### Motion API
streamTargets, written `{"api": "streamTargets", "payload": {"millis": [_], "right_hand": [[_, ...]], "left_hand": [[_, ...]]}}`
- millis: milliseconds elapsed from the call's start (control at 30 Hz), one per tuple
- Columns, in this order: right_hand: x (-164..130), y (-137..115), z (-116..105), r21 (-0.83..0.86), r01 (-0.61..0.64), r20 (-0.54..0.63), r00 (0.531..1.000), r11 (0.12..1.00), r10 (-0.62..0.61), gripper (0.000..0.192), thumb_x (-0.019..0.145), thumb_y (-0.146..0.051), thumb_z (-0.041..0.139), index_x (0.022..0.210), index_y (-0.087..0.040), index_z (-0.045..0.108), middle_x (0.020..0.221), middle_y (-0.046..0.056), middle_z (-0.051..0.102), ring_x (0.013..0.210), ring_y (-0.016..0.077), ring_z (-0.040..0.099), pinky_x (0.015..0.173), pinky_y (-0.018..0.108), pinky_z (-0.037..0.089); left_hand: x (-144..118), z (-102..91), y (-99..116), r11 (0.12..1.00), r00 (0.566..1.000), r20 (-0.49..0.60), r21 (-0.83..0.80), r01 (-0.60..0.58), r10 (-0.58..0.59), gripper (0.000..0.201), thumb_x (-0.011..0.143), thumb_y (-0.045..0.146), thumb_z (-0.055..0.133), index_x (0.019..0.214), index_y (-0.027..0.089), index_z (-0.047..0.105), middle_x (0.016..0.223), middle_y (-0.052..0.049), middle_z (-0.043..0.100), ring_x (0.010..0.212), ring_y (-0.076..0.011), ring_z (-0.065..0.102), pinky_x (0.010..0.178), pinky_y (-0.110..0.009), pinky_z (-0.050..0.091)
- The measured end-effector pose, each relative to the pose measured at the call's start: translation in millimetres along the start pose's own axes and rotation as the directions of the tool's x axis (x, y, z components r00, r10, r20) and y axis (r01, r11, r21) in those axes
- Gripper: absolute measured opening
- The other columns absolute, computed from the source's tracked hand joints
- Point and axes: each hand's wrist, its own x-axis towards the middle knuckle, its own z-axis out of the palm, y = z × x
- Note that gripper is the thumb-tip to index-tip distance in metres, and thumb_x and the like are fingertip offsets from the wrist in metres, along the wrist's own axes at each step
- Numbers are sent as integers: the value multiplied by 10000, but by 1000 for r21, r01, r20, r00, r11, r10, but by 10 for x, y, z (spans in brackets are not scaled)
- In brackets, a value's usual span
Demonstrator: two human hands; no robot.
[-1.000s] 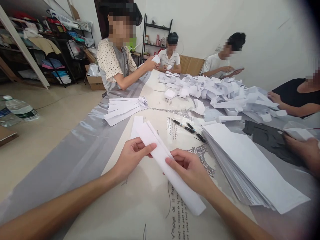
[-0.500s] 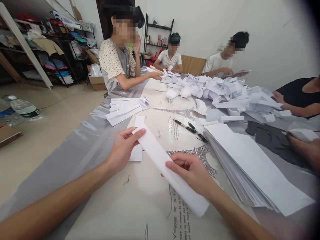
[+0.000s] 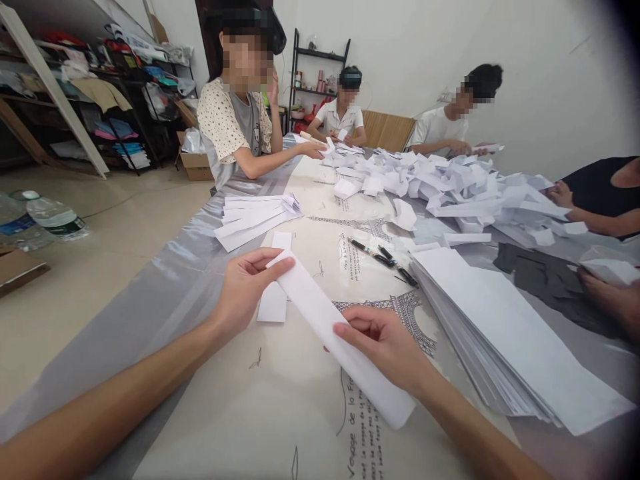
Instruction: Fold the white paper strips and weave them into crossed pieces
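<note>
A long white paper strip slants across the space in front of me, above the printed table cover. My left hand pinches its upper end between thumb and fingers. Lower down, my right hand grips the same strip by its right edge, thumb on top and fingers beneath. Under and behind my left hand lies another white paper piece, partly hidden by that hand. To the right of my right hand rests a thick stack of long white paper sheets.
Several pens lie beyond my right hand. Fanned paper strips lie at the left edge, and a large heap of cut and folded paper fills the far right. Dark grey material sits beyond the stack. Several people sit around the table.
Both hands keep their hold on the paper strip, and my left fingers have straightened slightly. The view has shifted a little. At the far right, a co-worker's hands and paper have moved.
</note>
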Motion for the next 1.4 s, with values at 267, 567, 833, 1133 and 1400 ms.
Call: {"api": "streamTargets", "payload": {"millis": [267, 567, 833, 1133, 1400], "right_hand": [[-1, 6, -80, -52, -78, -71, 995, 996, 74, 271, 879, -484, 734, 909, -216, 763, 748, 13, 735, 596, 155, 642, 508, 245, 478], [22, 41, -305, -59, -101, -166, 982, 993, 90, 231, 818, -460, 785, 849, -231, 793, 816, 23, 777, 707, 184, 683, 626, 286, 490], [93, 201, -299, -137, -195, -235, 959, 971, 159, 224, 818, -439, 758, 785, -218, 741, 798, 16, 760, 698, 177, 633, 631, 288, 436], [132, 235, -248, -259, -201, -174, 972, 945, 159, 205, 863, -418, 690, 876, -213, 690, 758, 10, 730, 689, 185, 624, 619, 290, 422], [62, 258, -156, -616, 16, -51, 997, 788, -60, 407, 974, -304, 511, 1375, -258, 562, 651, -60, 559, 612, 161, 504, 617, 289, 396]], "left_hand": [[84, -106, -33, 998, 1000, 3, 56, -32, 31, 245, 770, 395, 871, 883, 195, 786, 869, -42, 781, 789, -183, 707, 767, -290, 562], [312, -332, -66, 988, 983, -178, 151, -26, 53, 294, 700, 419, 890, 862, 209, 762, 890, -42, 773, 847, -219, 727, 830, -338, 589], [312, -263, -330, 454, 897, 190, 809, -374, 400, 394, 973, 437, 589, 1283, 194, 604, 1310, -121, 647, 1260, -302, 590, 1075, -475, 481], [-110, -22, -602, -3, 788, 605, 793, -609, 118, 531, 1092, 466, 349, 1393, 88, 570, 1477, -183, 568, 1424, -332, 482, 1148, -470, 437], [54, -80, -571, 123, 794, 588, 786, -606, 153, 380, 1064, 442, 448, 1246, 177, 651, 1384, -133, 631, 1323, -308, 559, 1129, -501, 438]]}}
